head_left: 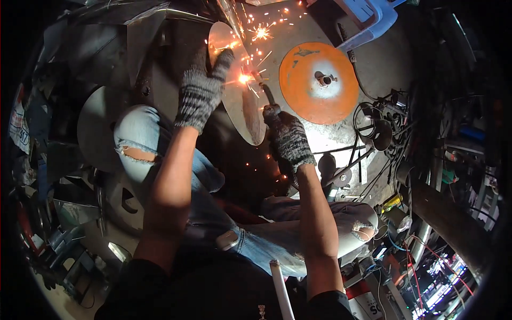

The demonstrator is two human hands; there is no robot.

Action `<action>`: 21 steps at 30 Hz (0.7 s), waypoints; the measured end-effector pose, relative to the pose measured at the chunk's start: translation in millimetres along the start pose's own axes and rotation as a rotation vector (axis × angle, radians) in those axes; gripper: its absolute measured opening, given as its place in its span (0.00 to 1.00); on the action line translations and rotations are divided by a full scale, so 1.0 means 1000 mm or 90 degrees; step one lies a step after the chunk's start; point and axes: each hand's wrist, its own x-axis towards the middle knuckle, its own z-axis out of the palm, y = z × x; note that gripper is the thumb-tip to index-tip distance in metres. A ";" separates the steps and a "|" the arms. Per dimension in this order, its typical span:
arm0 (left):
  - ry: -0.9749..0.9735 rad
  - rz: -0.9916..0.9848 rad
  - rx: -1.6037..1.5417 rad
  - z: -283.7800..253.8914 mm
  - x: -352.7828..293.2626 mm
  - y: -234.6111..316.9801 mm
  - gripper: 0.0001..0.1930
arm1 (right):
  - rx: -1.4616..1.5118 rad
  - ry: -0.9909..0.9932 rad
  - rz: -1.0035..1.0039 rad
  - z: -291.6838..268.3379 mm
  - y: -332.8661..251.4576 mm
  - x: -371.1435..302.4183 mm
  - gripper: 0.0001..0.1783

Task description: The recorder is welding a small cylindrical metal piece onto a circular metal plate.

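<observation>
I have the left hand pinching the gray metal disc at its left edge, left of the orange disc; right hand grips the torch. Arc's lit, so I'd call welding underway, unfinished; finished seam length I can't tell.

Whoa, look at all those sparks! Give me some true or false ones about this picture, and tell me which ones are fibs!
1. The left hand and the right hand wear gloves. True.
2. The right hand holds a torch. True.
3. Sparks fly around the plate, and a disc lies to its right. True.
4. The disc is bright green. False: it is orange, with a whitish middle.
5. Both knees are fully covered. False: the jeans are torn at both knees.
6. Nothing at the top right is blue. False: a blue crate is there.
</observation>
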 end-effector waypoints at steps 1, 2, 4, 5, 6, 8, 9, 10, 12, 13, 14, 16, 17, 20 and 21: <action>-0.033 0.033 -0.079 0.003 -0.006 -0.016 0.34 | -0.011 0.040 0.040 0.004 -0.016 -0.003 0.29; -0.078 0.068 -0.162 0.004 -0.016 -0.014 0.32 | -0.022 0.092 0.086 0.003 -0.022 -0.005 0.30; -0.097 0.199 -0.102 -0.007 -0.029 -0.008 0.32 | -0.076 0.108 0.093 -0.002 -0.017 0.000 0.31; -0.124 0.163 -0.093 -0.012 -0.028 -0.003 0.31 | -0.113 0.104 0.068 -0.003 -0.010 0.003 0.31; -0.152 0.128 -0.085 -0.015 -0.027 0.000 0.30 | -0.150 0.101 0.042 -0.005 -0.005 0.004 0.31; -0.171 0.091 -0.070 -0.017 -0.023 -0.003 0.29 | -0.166 0.100 0.038 -0.002 -0.005 0.004 0.32; -0.114 0.146 -0.041 -0.012 -0.018 -0.009 0.28 | -0.182 0.087 0.055 0.000 -0.006 0.003 0.32; -0.060 0.200 -0.012 -0.009 -0.014 -0.008 0.27 | -0.198 0.076 0.074 0.001 -0.006 0.002 0.33; -0.025 0.252 0.041 -0.008 -0.009 -0.003 0.27 | -0.217 0.063 0.007 0.002 0.002 0.005 0.33; 0.004 0.260 0.037 -0.005 -0.006 0.001 0.27 | -0.237 0.053 -0.061 0.001 0.004 0.006 0.34; 0.034 0.267 0.034 -0.003 -0.003 0.003 0.27 | -0.235 0.054 -0.059 0.001 0.005 0.008 0.34; 0.033 0.245 0.067 -0.001 -0.001 0.001 0.27 | -0.234 0.060 0.023 0.004 0.006 0.011 0.33; 0.022 0.213 0.060 -0.002 -0.002 0.002 0.27 | -0.233 0.069 0.009 0.005 0.008 0.014 0.34; 0.020 0.197 0.050 -0.003 0.000 0.001 0.27 | -0.226 0.033 0.051 0.006 -0.001 0.015 0.28; 0.031 0.214 0.044 -0.003 0.001 0.001 0.27 | -0.277 -0.010 -0.102 0.002 0.021 0.021 0.21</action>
